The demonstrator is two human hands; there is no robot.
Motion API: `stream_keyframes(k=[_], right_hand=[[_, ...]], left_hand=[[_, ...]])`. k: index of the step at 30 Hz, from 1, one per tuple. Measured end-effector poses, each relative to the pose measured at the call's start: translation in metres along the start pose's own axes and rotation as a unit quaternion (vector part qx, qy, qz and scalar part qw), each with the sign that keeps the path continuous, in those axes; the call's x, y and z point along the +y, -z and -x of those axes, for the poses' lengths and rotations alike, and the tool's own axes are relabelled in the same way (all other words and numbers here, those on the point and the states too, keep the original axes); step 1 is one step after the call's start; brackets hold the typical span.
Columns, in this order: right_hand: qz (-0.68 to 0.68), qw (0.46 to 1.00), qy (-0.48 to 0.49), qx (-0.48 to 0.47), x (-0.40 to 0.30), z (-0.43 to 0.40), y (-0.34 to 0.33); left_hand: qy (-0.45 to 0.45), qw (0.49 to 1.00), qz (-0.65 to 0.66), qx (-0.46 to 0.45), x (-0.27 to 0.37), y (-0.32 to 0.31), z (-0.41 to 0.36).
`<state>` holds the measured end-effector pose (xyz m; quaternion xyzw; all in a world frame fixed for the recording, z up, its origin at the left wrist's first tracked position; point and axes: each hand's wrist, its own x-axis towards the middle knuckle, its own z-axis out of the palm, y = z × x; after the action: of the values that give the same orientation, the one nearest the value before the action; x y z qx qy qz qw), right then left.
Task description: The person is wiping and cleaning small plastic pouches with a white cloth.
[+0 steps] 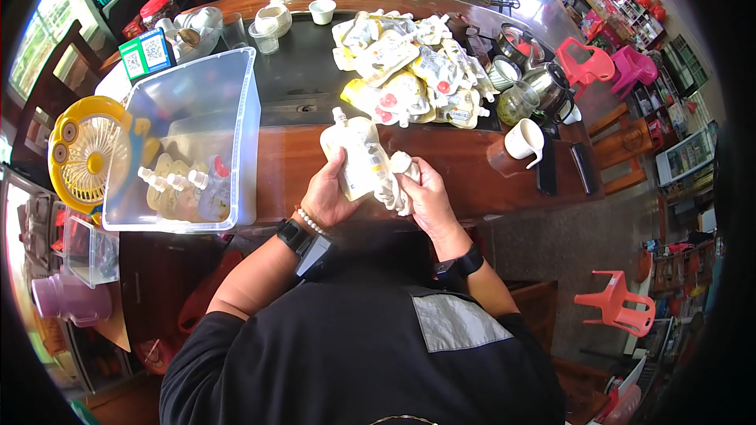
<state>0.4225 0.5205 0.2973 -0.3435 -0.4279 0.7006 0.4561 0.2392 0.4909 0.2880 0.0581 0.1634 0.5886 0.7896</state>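
Observation:
My left hand (329, 189) grips the edge of a flat spouted pouch (356, 156), whose white cap points away from me. In my right hand (430, 192) is a bunched white cloth (394, 189), pressed against the pouch's right side. Beyond them, a heap of similar spouted pouches (384, 59) lies on the dark tabletop inset, a few showing red spots. To the left stands a clear plastic bin (195, 91). Several pouches (177, 198) with white caps stand in a row at its near end.
A yellow toy-shaped fan (94, 153) is left of the bin. Cups (322, 10) stand at the table's far side. On the right are a white mug (524, 139), a glass pot (517, 103), a kettle (544, 85) and a dark phone (547, 168). Red plastic chairs (614, 304) stand on the floor.

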Motion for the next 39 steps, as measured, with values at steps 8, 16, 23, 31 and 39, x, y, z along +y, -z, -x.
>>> stream_keyframes(k=[8,16,23,31,39], right_hand=[[0.213,0.958,0.190,-0.040,-0.025,0.007,-0.006],[0.584,0.688,0.402,-0.156,-0.029,0.000,-0.037],[0.495,0.755,0.398,-0.165,-0.028,-0.013,-0.024],[0.503,0.768,0.385,-0.095,-0.023,-0.006,-0.018],[0.539,0.739,0.393,-0.099,-0.020,-0.008,-0.030]], left_hand=[[0.012,0.997,0.074,-0.019,0.004,0.005,0.002],[0.062,0.991,0.068,-0.101,0.006,0.026,-0.004],[0.036,0.998,0.033,-0.048,0.006,0.021,0.000],[0.027,1.000,-0.004,0.001,0.004,0.013,0.002],[0.014,0.998,0.034,-0.044,0.003,0.019,0.002]])
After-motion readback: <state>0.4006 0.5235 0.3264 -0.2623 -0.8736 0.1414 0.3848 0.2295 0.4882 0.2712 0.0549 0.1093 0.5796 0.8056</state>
